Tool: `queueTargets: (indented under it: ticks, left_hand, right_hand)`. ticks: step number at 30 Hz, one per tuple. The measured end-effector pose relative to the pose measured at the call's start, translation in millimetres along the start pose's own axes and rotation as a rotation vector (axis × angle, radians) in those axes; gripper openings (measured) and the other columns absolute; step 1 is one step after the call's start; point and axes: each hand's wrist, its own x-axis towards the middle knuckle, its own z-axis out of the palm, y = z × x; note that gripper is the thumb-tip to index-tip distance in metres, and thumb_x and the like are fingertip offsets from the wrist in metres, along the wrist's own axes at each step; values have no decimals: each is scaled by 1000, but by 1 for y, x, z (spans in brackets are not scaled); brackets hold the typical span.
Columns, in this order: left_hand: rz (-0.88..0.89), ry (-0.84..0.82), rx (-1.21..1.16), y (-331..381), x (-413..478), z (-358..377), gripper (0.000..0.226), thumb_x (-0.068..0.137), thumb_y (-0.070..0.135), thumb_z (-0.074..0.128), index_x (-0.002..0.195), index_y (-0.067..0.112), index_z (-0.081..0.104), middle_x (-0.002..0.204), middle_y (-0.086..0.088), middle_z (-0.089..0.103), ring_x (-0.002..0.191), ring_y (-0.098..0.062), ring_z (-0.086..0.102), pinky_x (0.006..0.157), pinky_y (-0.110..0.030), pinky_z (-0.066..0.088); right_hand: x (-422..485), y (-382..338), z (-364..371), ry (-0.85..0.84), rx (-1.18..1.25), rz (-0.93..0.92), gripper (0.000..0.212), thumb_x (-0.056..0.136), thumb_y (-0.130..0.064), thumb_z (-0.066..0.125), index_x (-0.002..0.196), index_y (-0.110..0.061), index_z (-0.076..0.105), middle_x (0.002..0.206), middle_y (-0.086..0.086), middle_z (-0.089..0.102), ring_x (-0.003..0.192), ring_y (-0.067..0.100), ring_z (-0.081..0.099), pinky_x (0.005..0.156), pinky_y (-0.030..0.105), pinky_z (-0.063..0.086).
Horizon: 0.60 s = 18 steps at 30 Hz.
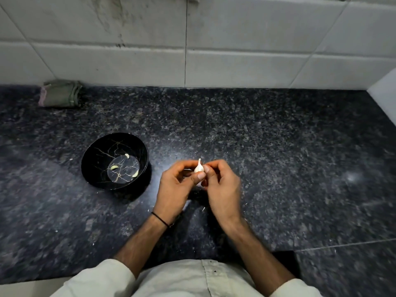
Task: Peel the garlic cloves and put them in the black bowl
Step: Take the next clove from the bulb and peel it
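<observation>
A: Where is the garlic clove (198,167)?
B: Above the counter (278,157), just right of the black bowl (96,155), held between both grips, pointed tip up.
A: State of each grip?
B: Left grip (175,189): thumb and curled fingers pinch the clove. Right grip (224,189): curled fingertips pinch its right side; slightly blurred.
A: Bowl contents?
B: 3 peeled cloves (114,167) on its floor, apart from one another.
A: Surroundings?
B: Skin flecks (203,209) scattered on the dark speckled counter; a folded cloth (61,93) far left against the tiled wall (235,39); a black band (160,219) on the left wrist.
</observation>
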Motion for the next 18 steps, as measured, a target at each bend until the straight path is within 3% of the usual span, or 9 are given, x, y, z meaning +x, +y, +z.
queueTargets:
  ticks: [4,7,10,12,14,16,18]
  left_hand:
    - [-49,7,-61,-2,-1,2,20,82,5,75,101,12,71,95,-4,75,83,-14,68,75,-27,57]
    - [-98,36,-105,-3,0,1,24,76,19,78,99,18,72,93,0,75,79,-16,66,80,-38,56]
    - [-107,43,-36,-15,6,-4,20,79,16,81,96,26,74,94,-5,74,81,-22,66,85,-51,56]
    - [-84,46,100,-26,13,-8,23,82,12,79,96,30,73,92,-7,75,84,-28,69,85,-54,58]
    - [-8,55,301,-35,20,-9,24,82,10,79,96,29,71,91,-2,73,84,-21,71,82,-44,59]
    - [148,35,535,-41,28,-9,24,82,8,77,98,24,69,94,5,68,80,-9,65,79,-33,56]
    - [300,-35,745,-46,35,-7,21,84,10,73,103,19,68,97,6,62,84,-10,59,80,-33,52]
  right_hand:
    - [3,3,1,24,-196,-77,9,100,-14,53,92,-16,56,87,-4,58,78,2,52,66,10,37]
    - [6,9,1,35,-78,-17,10,102,-16,51,92,-20,53,78,-5,59,70,7,53,63,15,40]
    - [9,14,-1,-3,134,104,13,103,-16,49,94,-25,54,72,-9,57,65,5,51,64,25,45]
    - [10,14,-4,-44,198,143,16,103,-13,48,98,-26,57,74,-10,56,67,5,51,65,23,45]
    - [11,13,-7,-82,247,170,19,101,-8,50,99,-22,61,74,-10,59,67,5,53,64,20,46]
    - [11,13,-8,-106,293,213,18,99,-4,52,96,-17,64,68,-8,62,64,7,56,58,23,47]
    - [11,13,-8,-101,337,276,13,97,-3,55,95,-14,63,64,-5,65,61,11,59,53,29,47]
